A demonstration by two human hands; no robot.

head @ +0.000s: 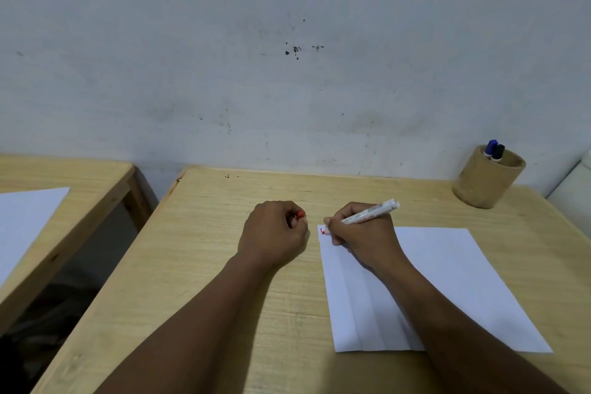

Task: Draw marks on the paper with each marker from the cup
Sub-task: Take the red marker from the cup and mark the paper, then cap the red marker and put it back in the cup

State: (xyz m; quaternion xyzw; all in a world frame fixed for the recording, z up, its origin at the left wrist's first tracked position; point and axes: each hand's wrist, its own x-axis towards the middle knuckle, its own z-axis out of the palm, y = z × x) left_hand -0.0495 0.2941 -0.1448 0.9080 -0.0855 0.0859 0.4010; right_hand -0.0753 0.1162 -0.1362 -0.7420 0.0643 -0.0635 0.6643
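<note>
A white sheet of paper (447, 281) lies on the wooden table (208, 265), right of centre. My right hand (364, 237) grips a white-barrelled marker (372, 213) with its tip down at the sheet's far left corner, where a small red mark (323, 231) shows. My left hand (275, 233) rests as a fist on the table just left of the paper, closed around a red marker cap (300, 215). A round wooden cup (487, 179) stands at the back right by the wall, holding a blue-capped marker (491, 147) and a black-capped marker (499, 152).
A second wooden table (80, 189) with another white sheet (22, 224) stands to the left, with a dark gap between the tables. A grey scuffed wall runs behind. A white object (575, 195) sits at the right edge beyond the cup.
</note>
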